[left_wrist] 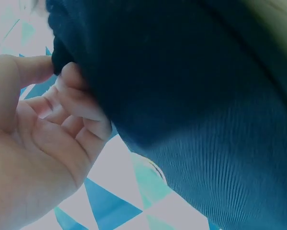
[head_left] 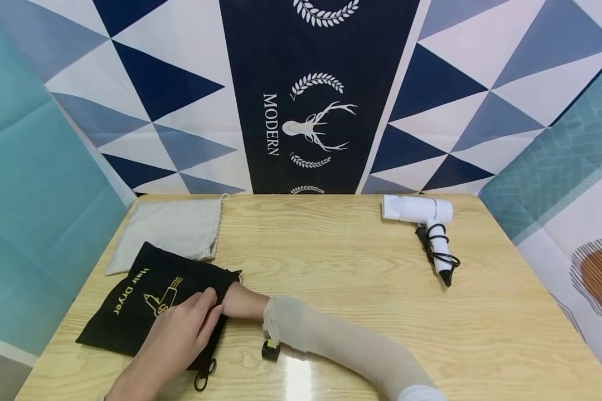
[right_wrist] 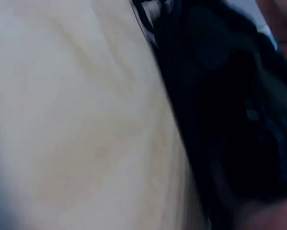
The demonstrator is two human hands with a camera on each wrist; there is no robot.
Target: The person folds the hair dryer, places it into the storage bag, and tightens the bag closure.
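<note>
A black drawstring bag (head_left: 130, 312) with yellow "Hair Dryer" lettering and a dryer drawing lies at the table's left front. At its mouth, my left hand (head_left: 183, 323) pinches the edge; thumb and forefinger meet on the dark cloth (left_wrist: 181, 72) in the left wrist view. My right hand (head_left: 238, 302) reaches into the bag's opening, its fingers hidden by the fabric. The right wrist view shows the dark bag mouth (right_wrist: 181, 91) beside the table, blurred. A white hair dryer (head_left: 415, 209) lies at the back right, its black cord wound around the handle.
Behind the black bag, a light grey cloth bag (head_left: 180, 225) lies flat at the back left. A cord loop (head_left: 205, 376) hangs from the black bag's near corner. The wooden table (head_left: 331, 250) meets a patterned cloth wall (head_left: 190, 106) at its back edge.
</note>
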